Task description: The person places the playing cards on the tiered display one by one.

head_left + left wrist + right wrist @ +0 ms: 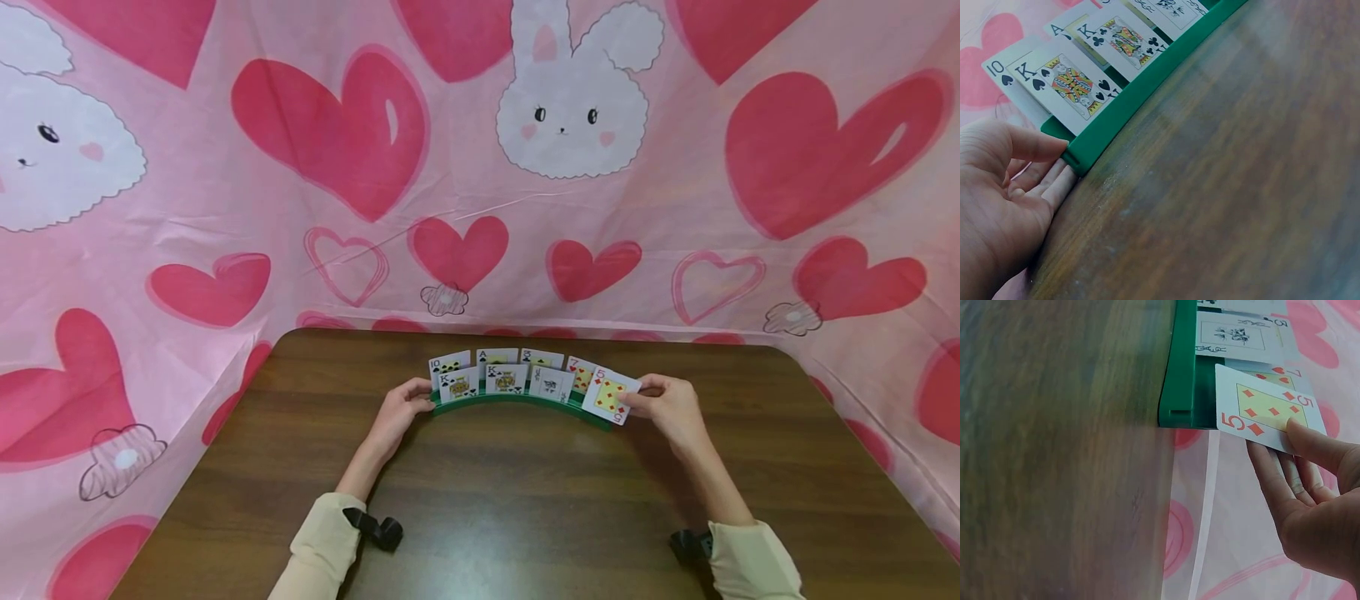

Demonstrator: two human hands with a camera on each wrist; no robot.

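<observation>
A curved green card holder (491, 399) stands on the table with playing cards upright in two rows. My left hand (395, 414) pinches its left end between thumb and fingers, beside the king of spades (1066, 87) and the ten of spades (999, 70). My right hand (672, 414) pinches a five of diamonds (1266, 406) by its outer edge, thumb on the face and fingers behind. That card is tilted at the holder's right end, partly covering the seven of hearts (1297, 380). A joker (1235, 337) stands in the front row next to it.
Between the two kings and the joker, the king of clubs (504, 379) stands in front; behind are an ace (497, 355) and a three (542, 358). The brown wooden table (510, 500) meets a pink heart-and-rabbit cloth (465, 192) at its far edge.
</observation>
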